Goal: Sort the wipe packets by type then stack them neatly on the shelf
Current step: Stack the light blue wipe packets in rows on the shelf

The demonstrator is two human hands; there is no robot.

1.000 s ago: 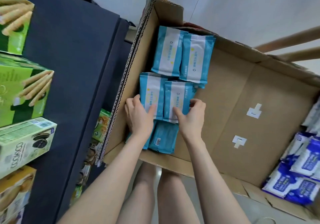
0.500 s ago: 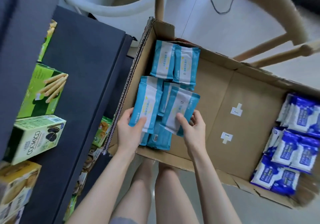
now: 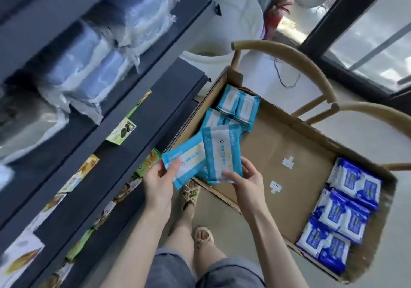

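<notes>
My left hand (image 3: pixel 159 179) grips a light-blue wipe packet (image 3: pixel 189 158) lifted above the near left corner of the open cardboard box (image 3: pixel 287 145). A second light-blue packet (image 3: pixel 222 152) stands in my right hand (image 3: pixel 246 179), with more light-blue edges under it. Several light-blue packets (image 3: pixel 239 105) still lie along the box's left side. Dark-blue wipe packets (image 3: pixel 342 210), several of them, lie at the box's right end. The dark shelf unit (image 3: pixel 124 154) rises at the left.
Plastic-wrapped blue bundles (image 3: pixel 97 49) fill an upper shelf. Green and yellow snack boxes (image 3: pixel 121 129) sit on the lower shelves. The box rests on a wooden chair (image 3: pixel 315 80). A white tub (image 3: pixel 229 20) stands behind it. My legs and sandals show below.
Both hands have lifted the light-blue packets out of the box and drawn them toward the near left corner. The view has swung up, so upper shelves now show.
</notes>
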